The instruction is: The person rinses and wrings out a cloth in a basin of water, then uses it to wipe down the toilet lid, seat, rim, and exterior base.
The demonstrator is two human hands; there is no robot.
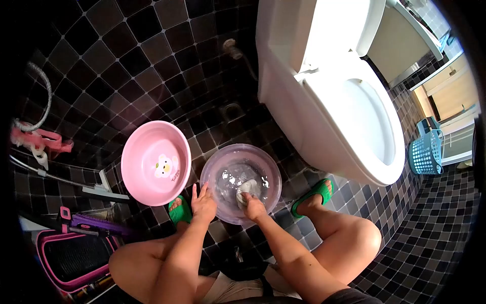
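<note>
One water-filled basin point(274, 188), right hand point(253, 209) over it, fingers pinching a cloth point(248, 187), left hand point(205, 207) by its rim, fingers spread.

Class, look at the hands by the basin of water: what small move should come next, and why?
Probably bring the left hand in to grip the cloth too: only the right hand holds it, within the basin, while the left appears to hold nothing beside the rim.
</note>
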